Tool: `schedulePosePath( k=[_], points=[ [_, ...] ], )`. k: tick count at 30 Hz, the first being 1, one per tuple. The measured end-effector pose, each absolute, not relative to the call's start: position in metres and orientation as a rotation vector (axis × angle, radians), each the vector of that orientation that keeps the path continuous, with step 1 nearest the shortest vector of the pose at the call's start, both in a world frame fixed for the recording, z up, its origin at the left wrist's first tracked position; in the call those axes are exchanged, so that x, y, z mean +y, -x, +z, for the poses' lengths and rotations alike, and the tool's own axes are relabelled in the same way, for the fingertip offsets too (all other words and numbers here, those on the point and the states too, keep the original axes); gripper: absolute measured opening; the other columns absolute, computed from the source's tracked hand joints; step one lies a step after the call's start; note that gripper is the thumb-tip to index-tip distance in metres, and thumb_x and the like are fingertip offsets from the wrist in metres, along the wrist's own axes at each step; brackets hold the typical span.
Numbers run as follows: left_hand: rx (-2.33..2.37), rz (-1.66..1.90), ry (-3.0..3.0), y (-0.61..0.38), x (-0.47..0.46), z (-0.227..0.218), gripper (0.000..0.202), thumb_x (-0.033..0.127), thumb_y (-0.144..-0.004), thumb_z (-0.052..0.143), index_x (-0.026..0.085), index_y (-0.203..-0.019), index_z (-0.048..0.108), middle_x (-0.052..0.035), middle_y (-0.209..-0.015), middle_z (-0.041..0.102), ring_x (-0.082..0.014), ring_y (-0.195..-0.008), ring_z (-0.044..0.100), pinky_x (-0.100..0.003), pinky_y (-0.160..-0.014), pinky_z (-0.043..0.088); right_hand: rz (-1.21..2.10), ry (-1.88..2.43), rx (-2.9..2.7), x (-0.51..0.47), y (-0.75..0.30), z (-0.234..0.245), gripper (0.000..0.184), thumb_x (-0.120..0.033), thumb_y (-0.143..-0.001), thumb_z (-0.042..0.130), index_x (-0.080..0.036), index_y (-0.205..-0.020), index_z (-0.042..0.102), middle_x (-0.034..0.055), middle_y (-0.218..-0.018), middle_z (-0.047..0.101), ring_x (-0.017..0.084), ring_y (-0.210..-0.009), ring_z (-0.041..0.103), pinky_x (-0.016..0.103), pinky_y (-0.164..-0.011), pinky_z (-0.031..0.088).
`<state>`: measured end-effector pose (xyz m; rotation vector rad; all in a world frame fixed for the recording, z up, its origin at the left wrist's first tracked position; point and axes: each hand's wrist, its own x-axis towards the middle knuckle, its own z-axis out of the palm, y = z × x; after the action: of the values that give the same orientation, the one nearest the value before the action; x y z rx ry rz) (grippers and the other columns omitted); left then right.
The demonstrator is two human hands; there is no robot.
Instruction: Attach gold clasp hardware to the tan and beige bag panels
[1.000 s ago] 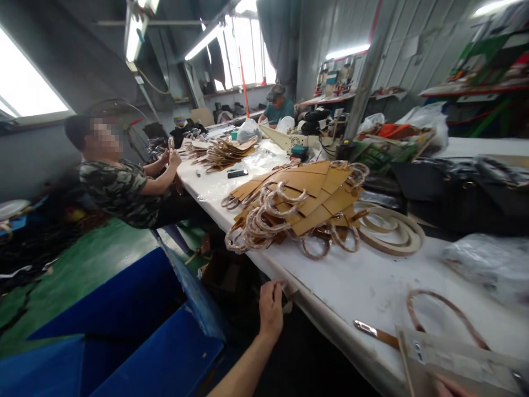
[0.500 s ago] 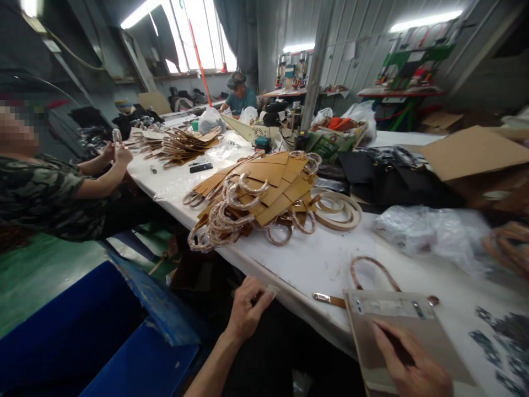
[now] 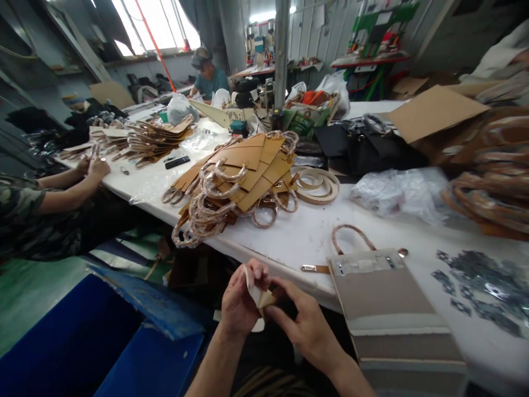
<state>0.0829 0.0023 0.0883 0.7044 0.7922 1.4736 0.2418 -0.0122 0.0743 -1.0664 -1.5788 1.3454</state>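
The pale strip [image 3: 257,295] sits pinched between both my hands, just off the near edge of the counter [image 3: 314,237] and below its top. My left hand [image 3: 238,302] is closed on it, thumb and fingers curled around its upper end, and its tan inner face shows where it folds. My right hand [image 3: 306,324] grips the other side with narrow fingertips, thumb and forefinger pressed onto the fold.

On the counter, just beside my right hand, a flat grey panel [image 3: 384,295] lies with a brown loop handle [image 3: 351,232] arching from its far edge. A metal-tipped strap [image 3: 316,269] lies at its left corner. To the right of the panel, small metal fittings [image 3: 479,273] are scattered.

Further back lies a heap of tan pieces [image 3: 248,171] with wrapped handles, touching a coil of pale rings [image 3: 317,186]. A clear plastic bag [image 3: 397,192] lies to the right of them. Down at my left stands a blue bin [image 3: 103,342].

At the counter's left side a co-worker's hands [image 3: 94,165] rest near a second stack [image 3: 152,138] of tan pieces.
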Motion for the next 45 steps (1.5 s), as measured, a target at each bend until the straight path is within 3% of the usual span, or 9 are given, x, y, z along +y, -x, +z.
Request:
schedulePosePath(
  k=[8,13,16,18,27,30,34,38,45],
  points=[
    [0.416,1.599,-0.309,-0.081,0.004,0.096,0.029,0.046,-0.089,0.077,0.024,-0.084,0.06,0.0032,-0.087,0.052,-0.0081,-0.074,0.054,-0.021,-0.07,0.048,1.549,1.195,-1.599,-0.036,-0.263,0.037,0.025,-0.045,-0.096,0.069,-0.022,-0.088,0.075,0.0006,-0.084,0.068,0.019,-0.08,0.064,0.026,-0.073,0.05],
    [0.74,1.291,-0.824,-0.082,0.005,0.096,0.027,0.046,-0.096,0.068,0.023,-0.111,0.07,0.0046,-0.068,0.057,-0.0045,-0.049,0.043,-0.017,-0.048,0.033,1.431,1.21,-1.638,-0.049,-0.286,0.009,0.031,-0.04,-0.09,0.077,-0.026,-0.116,0.073,0.004,-0.105,0.074,0.023,-0.095,0.07,0.03,-0.084,0.058],
    [1.013,0.922,-1.164,-0.083,0.001,0.105,0.066,0.038,-0.098,0.066,0.025,-0.157,0.041,0.0038,-0.076,0.063,-0.0068,-0.054,0.049,-0.02,-0.053,0.038,1.19,1.267,-1.591,-0.045,-0.311,0.02,0.041,-0.039,-0.093,0.074,-0.026,-0.131,0.065,0.0083,-0.12,0.072,0.025,-0.106,0.071,0.033,-0.091,0.06],
    [1.097,0.803,-1.345,-0.083,-0.003,0.115,0.078,0.032,-0.1,0.061,0.029,-0.165,0.02,0.0041,-0.082,0.065,-0.0089,-0.061,0.053,-0.021,-0.06,0.042,1.046,1.286,-1.572,-0.041,-0.328,0.042,0.039,-0.037,-0.098,0.068,-0.026,-0.135,0.061,0.0096,-0.121,0.072,0.025,-0.106,0.072,0.034,-0.091,0.06],
    [1.157,0.529,-1.915,-0.089,-0.02,0.136,0.075,0.025,-0.104,0.044,0.027,-0.166,0.001,-0.0046,-0.108,0.071,-0.0191,-0.092,0.067,-0.03,-0.086,0.05,0.438,0.97,-2.264,-0.006,-0.328,0.135,0.048,-0.037,-0.1,0.067,-0.023,-0.144,0.055,0.0115,-0.132,0.067,0.028,-0.12,0.065,0.04,-0.099,0.057],
    [1.11,0.475,-2.033,-0.09,-0.024,0.134,0.076,0.022,-0.103,0.043,0.023,-0.166,0.001,-0.008,-0.115,0.072,-0.0221,-0.099,0.07,-0.033,-0.089,0.053,0.465,0.931,-2.464,0.001,-0.317,0.137,0.031,-0.039,-0.105,0.058,-0.02,-0.129,0.064,0.0103,-0.114,0.072,0.026,-0.102,0.07,0.036,-0.085,0.058],
    [1.134,0.384,-2.127,-0.089,-0.027,0.137,0.063,0.025,-0.104,0.04,0.022,-0.164,0.018,-0.0114,-0.125,0.071,-0.0255,-0.107,0.071,-0.036,-0.09,0.057,0.486,0.932,-2.589,0.001,-0.312,0.131,0.028,-0.033,-0.11,0.048,-0.02,-0.097,0.068,0.0052,-0.085,0.069,0.021,-0.076,0.067,0.033,-0.069,0.05],
    [1.214,0.301,-2.05,-0.091,-0.026,0.144,0.045,0.031,-0.107,0.039,0.022,-0.151,0.041,-0.0096,-0.114,0.075,-0.0245,-0.101,0.074,-0.033,-0.085,0.057,0.459,0.995,-2.61,-0.004,-0.315,0.128,0.023,-0.027,-0.108,0.052,-0.021,-0.092,0.066,0.003,-0.081,0.066,0.021,-0.074,0.064,0.033,-0.067,0.043],
    [1.117,0.273,-2.0,-0.098,-0.024,0.111,0.03,0.024,-0.104,0.042,0.024,-0.094,0.07,-0.0009,-0.091,0.074,-0.0167,-0.083,0.071,-0.024,-0.076,0.051,0.295,1.118,-2.702,-0.021,-0.319,0.123,0.017,-0.031,-0.1,0.069,-0.023,-0.087,0.06,-0.0018,-0.082,0.067,0.018,-0.075,0.063,0.033,-0.064,0.038]
  ],
)
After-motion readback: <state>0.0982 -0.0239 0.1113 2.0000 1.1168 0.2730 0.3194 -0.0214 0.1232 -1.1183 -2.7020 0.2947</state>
